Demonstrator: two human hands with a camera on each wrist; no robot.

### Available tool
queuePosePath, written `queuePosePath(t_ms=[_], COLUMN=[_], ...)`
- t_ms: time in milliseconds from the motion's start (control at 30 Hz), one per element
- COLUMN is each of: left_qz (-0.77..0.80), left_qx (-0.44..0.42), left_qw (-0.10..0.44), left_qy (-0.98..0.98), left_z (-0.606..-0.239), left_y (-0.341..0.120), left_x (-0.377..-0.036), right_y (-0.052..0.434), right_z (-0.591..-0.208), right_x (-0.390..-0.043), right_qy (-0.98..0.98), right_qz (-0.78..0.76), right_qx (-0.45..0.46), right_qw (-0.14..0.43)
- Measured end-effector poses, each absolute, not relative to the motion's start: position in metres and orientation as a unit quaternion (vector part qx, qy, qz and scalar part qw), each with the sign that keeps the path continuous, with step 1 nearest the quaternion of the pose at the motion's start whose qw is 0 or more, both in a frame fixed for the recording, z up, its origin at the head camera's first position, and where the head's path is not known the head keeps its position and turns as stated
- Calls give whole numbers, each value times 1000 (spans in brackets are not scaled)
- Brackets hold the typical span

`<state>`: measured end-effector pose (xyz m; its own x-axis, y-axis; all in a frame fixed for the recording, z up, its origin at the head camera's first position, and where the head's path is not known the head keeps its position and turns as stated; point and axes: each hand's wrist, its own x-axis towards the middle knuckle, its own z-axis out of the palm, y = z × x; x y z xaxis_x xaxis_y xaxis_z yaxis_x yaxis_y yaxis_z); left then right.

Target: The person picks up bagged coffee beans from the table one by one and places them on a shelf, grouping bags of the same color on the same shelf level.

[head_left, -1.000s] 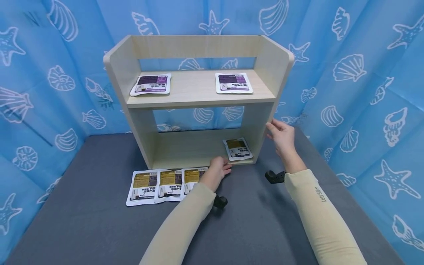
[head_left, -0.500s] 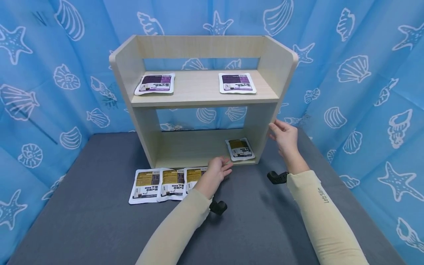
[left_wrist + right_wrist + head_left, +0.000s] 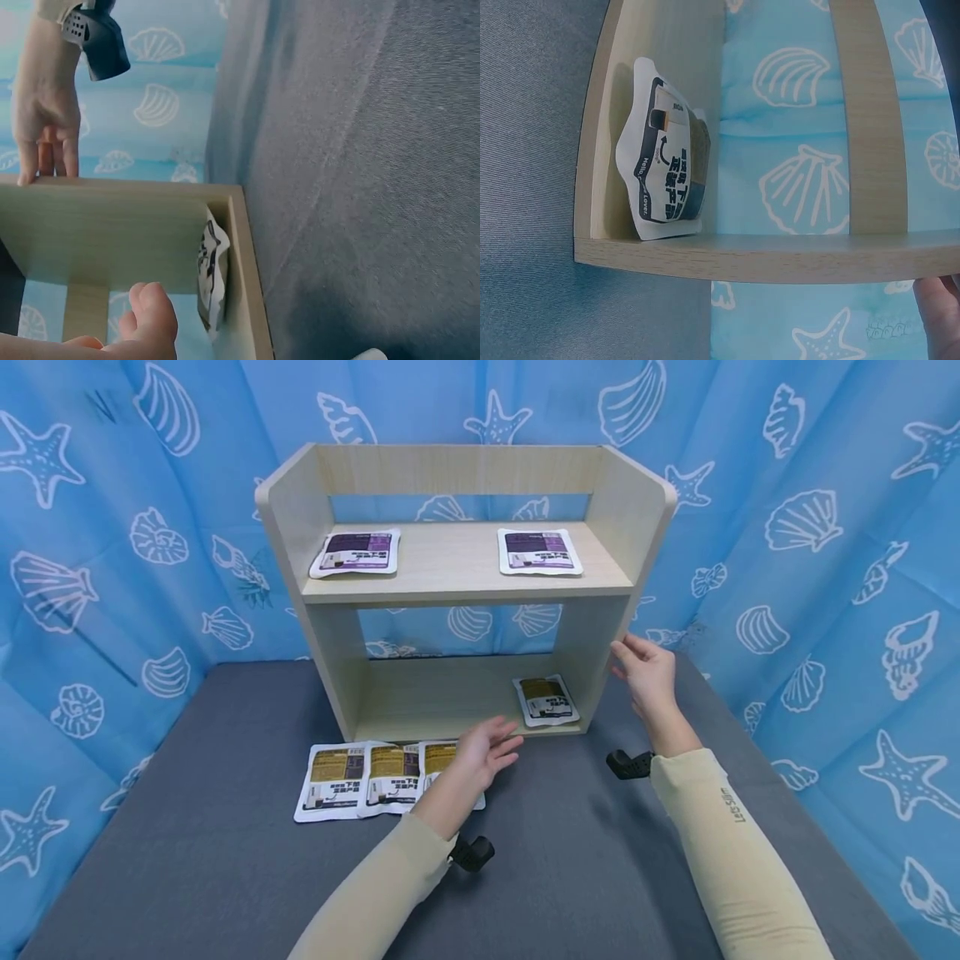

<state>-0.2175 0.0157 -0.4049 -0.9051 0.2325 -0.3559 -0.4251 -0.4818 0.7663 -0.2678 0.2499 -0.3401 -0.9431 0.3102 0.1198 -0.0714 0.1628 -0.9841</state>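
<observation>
Your right wrist view shows the wooden shelf point(image 3: 727, 255) turned sideways, with a white-edged packet point(image 3: 666, 180) lying on its lower board, close to the side panel. Behind the shelf hangs a blue shell-print curtain point(image 3: 795, 180). Grey surface point(image 3: 532, 150) lies beside the shelf. Your right hand point(image 3: 939, 315) shows only its fingertips, past the side panel.

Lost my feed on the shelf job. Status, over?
Left hand open, empty, over the yellow pouches on the table. Right hand open, fingers on the shelf's right side panel. One yellow pouch on the bottom shelf. Nothing in the way.
</observation>
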Motion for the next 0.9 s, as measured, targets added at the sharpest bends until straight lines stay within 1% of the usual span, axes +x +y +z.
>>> queuePosePath(t_ms=[467, 900], left_qz=[859, 853], left_qx=[-86, -74], left_qw=[208, 209], left_qy=[459, 473], left_z=[-409, -411], left_y=[-10, -28], left_x=[-203, -189], right_y=[249, 249], right_z=[-340, -341], right_x=[-268, -269], right_qy=[-742, -741], right_qz=[648, 650], right_qx=[-83, -78], right_qw=[149, 148])
